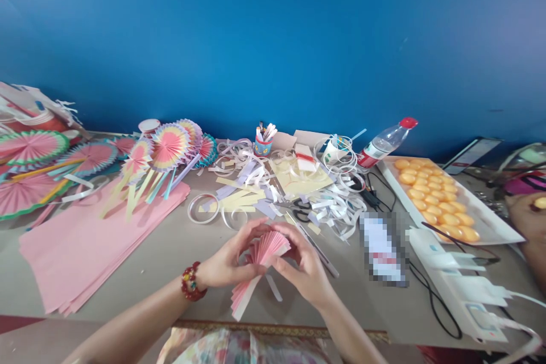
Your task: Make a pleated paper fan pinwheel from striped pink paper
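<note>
A pink pleated paper fan (265,249) with white edge strips is spread between my hands above the front of the table. My left hand (230,259), with a red beaded bracelet at the wrist, grips its left side, thumb across the folds. My right hand (305,264) holds the upper right part, thumb near the white edge. Below the fan lies a thin white strip (274,288). Behind my hands are a roll of tape (203,208), black scissors (302,210) and a heap of white paper strips (336,207).
Pink sheets (98,244) and finished paper rosettes (170,147) lie left. A pen cup (263,143) and bottle (379,147) stand behind. At right are a tray (497,226) of yellow oval items, a power strip (447,290), cables, and part of another person's hand (526,222).
</note>
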Action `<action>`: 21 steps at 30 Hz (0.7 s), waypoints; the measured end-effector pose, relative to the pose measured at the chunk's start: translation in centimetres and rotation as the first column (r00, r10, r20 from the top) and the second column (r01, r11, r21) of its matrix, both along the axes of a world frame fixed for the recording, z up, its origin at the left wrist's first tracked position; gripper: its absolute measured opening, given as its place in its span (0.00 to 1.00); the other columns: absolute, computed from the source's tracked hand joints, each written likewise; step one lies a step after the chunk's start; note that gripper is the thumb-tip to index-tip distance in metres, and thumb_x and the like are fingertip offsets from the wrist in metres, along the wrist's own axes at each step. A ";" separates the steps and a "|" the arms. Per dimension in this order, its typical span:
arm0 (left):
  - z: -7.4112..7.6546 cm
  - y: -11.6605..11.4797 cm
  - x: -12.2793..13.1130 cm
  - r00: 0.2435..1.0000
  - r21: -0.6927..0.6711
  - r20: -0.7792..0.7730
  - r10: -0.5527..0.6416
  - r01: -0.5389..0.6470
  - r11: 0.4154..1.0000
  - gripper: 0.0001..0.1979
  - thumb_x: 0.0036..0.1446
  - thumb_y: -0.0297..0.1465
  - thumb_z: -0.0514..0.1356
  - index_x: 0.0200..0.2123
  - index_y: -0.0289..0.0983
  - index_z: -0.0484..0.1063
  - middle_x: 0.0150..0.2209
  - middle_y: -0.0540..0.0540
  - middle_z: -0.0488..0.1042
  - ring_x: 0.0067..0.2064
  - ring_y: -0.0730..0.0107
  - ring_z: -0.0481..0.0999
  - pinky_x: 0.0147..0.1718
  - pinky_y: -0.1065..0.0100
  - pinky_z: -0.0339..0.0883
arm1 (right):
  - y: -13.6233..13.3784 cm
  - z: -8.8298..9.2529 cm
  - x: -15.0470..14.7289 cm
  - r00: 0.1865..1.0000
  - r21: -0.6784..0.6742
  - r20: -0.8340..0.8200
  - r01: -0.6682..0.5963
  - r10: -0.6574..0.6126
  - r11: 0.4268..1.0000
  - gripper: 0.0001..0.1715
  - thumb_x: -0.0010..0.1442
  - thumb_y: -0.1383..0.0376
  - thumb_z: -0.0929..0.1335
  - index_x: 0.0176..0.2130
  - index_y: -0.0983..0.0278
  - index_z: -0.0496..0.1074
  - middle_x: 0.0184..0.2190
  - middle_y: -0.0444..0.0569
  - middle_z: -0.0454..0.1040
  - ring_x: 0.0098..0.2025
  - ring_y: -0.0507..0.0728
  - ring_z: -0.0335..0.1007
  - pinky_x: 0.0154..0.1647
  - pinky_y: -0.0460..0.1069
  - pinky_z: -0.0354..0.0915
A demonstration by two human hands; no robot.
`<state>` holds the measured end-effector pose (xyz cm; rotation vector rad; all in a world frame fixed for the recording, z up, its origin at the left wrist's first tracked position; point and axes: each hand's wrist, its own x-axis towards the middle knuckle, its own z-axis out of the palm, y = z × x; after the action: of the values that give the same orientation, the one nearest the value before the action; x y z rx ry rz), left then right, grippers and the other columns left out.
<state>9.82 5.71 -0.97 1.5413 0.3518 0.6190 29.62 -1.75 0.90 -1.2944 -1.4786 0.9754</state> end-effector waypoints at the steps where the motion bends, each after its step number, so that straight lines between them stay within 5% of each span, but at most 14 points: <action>1: 0.1 0.0 0.0 1.000 0.024 -0.014 0.003 -0.002 1.000 0.42 0.57 0.25 0.64 0.68 0.48 0.45 0.66 0.38 0.56 0.67 0.53 0.57 0.64 0.50 0.54 | 0.1 0.0 -0.1 1.000 0.021 -0.010 0.003 -0.002 1.000 0.25 0.61 0.57 0.70 0.56 0.59 0.67 0.57 0.55 0.68 0.57 0.62 0.68 0.51 0.54 0.71; 7: 0.9 -0.3 -0.3 0.980 0.273 -0.146 0.133 -0.090 0.958 0.38 0.57 0.25 0.62 0.67 0.44 0.49 0.65 0.38 0.58 0.65 0.51 0.59 0.63 0.49 0.55 | 0.1 -0.2 -0.4 0.996 0.104 -0.052 0.082 -0.077 0.991 0.15 0.62 0.61 0.69 0.49 0.60 0.68 0.48 0.53 0.71 0.49 0.59 0.72 0.43 0.50 0.72; 11: 1.6 -0.6 -0.4 0.940 0.485 -0.168 0.296 -0.183 0.855 0.39 0.56 0.30 0.64 0.67 0.42 0.51 0.67 0.37 0.53 0.68 0.47 0.52 0.65 0.46 0.49 | -0.5 -0.5 -0.1 0.987 0.206 -0.017 0.157 -0.157 0.966 0.13 0.63 0.63 0.68 0.47 0.59 0.66 0.50 0.56 0.67 0.51 0.60 0.69 0.46 0.52 0.71; 15: 2.0 -0.8 -0.6 0.906 0.628 -0.165 0.390 -0.208 0.750 0.34 0.60 0.32 0.62 0.67 0.46 0.53 0.66 0.38 0.55 0.67 0.49 0.55 0.64 0.47 0.52 | -1.3 -0.6 0.4 0.976 0.310 0.057 0.183 -0.211 0.933 0.12 0.61 0.65 0.69 0.45 0.59 0.66 0.49 0.55 0.64 0.51 0.60 0.68 0.43 0.53 0.72; 21: 2.0 -0.4 -1.2 0.793 0.681 -0.069 0.605 -0.406 0.610 0.41 0.58 0.33 0.64 0.68 0.48 0.45 0.70 0.40 0.45 0.70 0.44 0.45 0.65 0.43 0.47 | -2.2 -0.8 0.9 0.971 0.371 0.124 0.145 -0.204 0.917 0.11 0.60 0.68 0.69 0.43 0.58 0.67 0.50 0.55 0.63 0.56 0.63 0.63 0.46 0.57 0.72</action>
<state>8.66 5.30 1.03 2.2320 0.9175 1.0401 30.49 -3.97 0.09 -1.2287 -1.5460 0.4627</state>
